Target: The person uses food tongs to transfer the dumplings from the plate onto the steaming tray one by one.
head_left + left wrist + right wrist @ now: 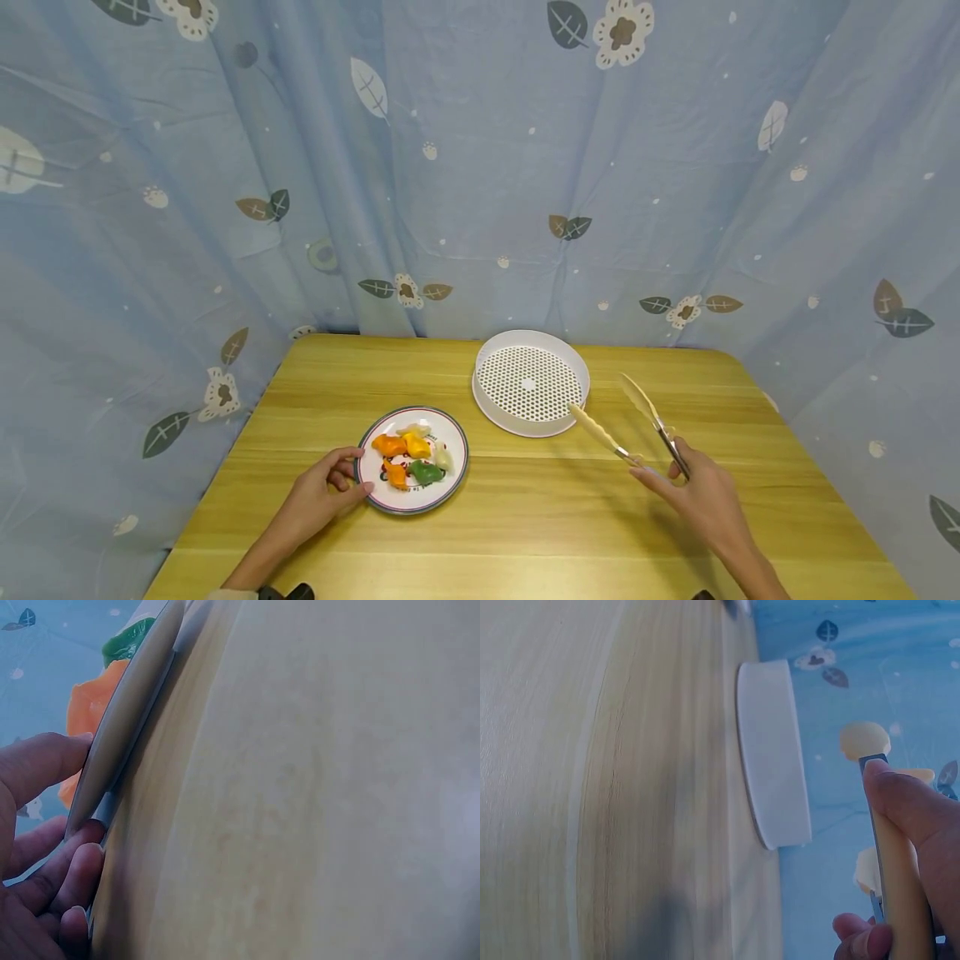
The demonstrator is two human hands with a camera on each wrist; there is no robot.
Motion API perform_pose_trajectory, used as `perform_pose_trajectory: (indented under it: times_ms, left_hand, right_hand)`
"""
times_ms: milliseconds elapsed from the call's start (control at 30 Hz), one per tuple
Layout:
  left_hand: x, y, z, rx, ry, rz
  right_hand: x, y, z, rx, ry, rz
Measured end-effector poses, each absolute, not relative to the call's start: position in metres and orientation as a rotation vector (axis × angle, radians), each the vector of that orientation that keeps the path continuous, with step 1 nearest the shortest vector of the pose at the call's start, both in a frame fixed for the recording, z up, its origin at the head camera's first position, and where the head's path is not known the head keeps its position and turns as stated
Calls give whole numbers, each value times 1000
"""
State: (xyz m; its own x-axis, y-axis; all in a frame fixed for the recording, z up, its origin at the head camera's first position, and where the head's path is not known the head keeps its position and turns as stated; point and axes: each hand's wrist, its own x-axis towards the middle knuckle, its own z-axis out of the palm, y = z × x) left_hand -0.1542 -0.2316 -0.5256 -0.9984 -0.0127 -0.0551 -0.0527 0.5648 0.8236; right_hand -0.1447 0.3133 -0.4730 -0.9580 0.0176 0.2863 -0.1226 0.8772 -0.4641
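My left hand [318, 496] grips the near-left rim of a round white plate [452, 435] with a blue-and-red edge, thumb on top and fingers under it. Several small dumplings lie on the plate: orange [389, 446], yellow [417, 446], green [426, 473] and pale ones [443, 458]. In the left wrist view the plate [127, 712] shows edge-on, close over the table. On the right, my right hand [705, 496] holds tongs [600, 432] with cream tips spread apart and nothing between them. The left tip overlaps the near-right rim of a white perforated round tray [517, 375].
The tray stands toward the back of the wooden table [525, 533], behind and right of the plate. A blue curtain [480, 167] with leaf and flower prints hangs right behind the table and along its sides.
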Motion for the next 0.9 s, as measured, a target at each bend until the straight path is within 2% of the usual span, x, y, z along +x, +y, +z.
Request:
perform_pose_trajectory:
  times_ms: [900]
  left_hand:
    - [-158, -235, -529, -68, 2666, 1511]
  right_hand:
    - [-153, 277, -478, 361, -2661, 628]
